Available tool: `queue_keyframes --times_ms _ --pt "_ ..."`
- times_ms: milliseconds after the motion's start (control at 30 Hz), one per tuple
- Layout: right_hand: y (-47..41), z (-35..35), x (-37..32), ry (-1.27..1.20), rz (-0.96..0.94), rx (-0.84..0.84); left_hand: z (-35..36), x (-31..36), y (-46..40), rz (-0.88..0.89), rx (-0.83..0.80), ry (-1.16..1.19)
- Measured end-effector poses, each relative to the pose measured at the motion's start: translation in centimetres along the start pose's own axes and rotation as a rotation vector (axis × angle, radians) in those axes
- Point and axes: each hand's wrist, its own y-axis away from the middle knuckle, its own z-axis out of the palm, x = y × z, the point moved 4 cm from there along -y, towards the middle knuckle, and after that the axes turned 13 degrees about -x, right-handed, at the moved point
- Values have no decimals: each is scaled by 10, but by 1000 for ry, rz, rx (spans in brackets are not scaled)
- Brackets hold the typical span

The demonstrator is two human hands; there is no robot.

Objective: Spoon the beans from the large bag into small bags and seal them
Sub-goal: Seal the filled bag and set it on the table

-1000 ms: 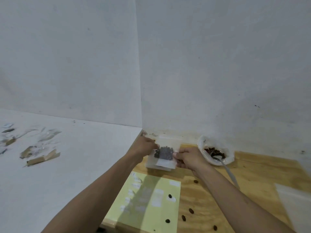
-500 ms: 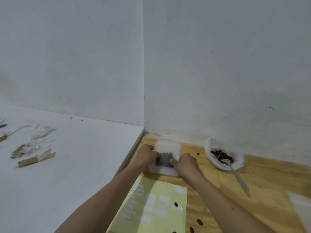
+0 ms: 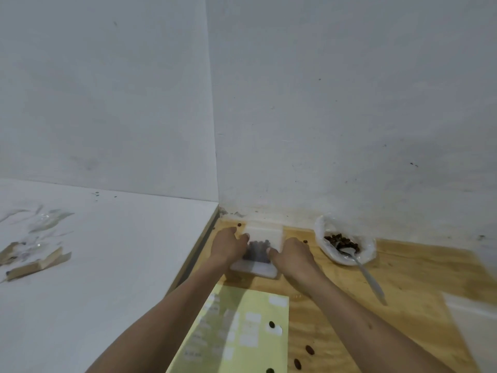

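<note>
At the far left, on the white surface [image 3: 107, 265], lie scraps of clear film and wooden strips [image 3: 35, 262], well apart from your hands. Your left hand [image 3: 227, 244] rests on the wooden bench [image 3: 403, 278] in the corner, its fingers [image 3: 243, 237] pressed onto the left edge of the small bag [image 3: 259, 250]. That small bag lies flat on a stack of white bags [image 3: 265, 232], with a dark clump of beans showing through it; the view is blurred there, so its top looks pressed shut, though I can't be sure. Your right hand [image 3: 293, 255] pins the bag's right edge, fingers curled down with the thumb on the plastic. Nearer you lies a pale yellow sheet [image 3: 236, 332], with loose beans [image 3: 309, 349] on and beside it. To the right, near the wall, the large bag [image 3: 347, 242] sits open with beans inside, and a spoon [image 3: 360, 267] rests in it, handle angled toward you.
</note>
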Motion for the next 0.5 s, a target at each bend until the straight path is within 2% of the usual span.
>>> queue_keyframes --times_ms 133,300,400,500 --pt "13 -34 4 68 -59 27 -4 20 13 71 158 -21" --pt "44 -97 39 51 -42 185 23 82 52 295 265 40" --pt "72 -137 85 37 22 299 62 126 75 435 200 90" --pt "100 -167 145 66 135 368 116 165 97 562 23 90"
